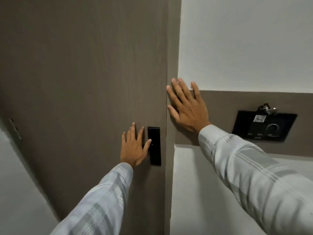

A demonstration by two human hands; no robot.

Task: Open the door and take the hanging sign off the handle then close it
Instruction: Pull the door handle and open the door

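A grey-brown wooden door (84, 82) fills the left and middle of the head view and stands flush with its frame (171, 116). A black lock plate (154, 146) sits near the door's right edge; its lever is mostly hidden under my left hand (133, 148), which lies over it with fingers spread and the thumb on the plate. My right hand (188, 106) rests flat and open on the frame and the wall beside it. No hanging sign is in view.
A black wall panel (263, 127) with a dial, a small label and a key on a cord is mounted right of the frame. Door hinges (15, 128) show at the far left. White wall (245, 39) lies above and below the brown band.
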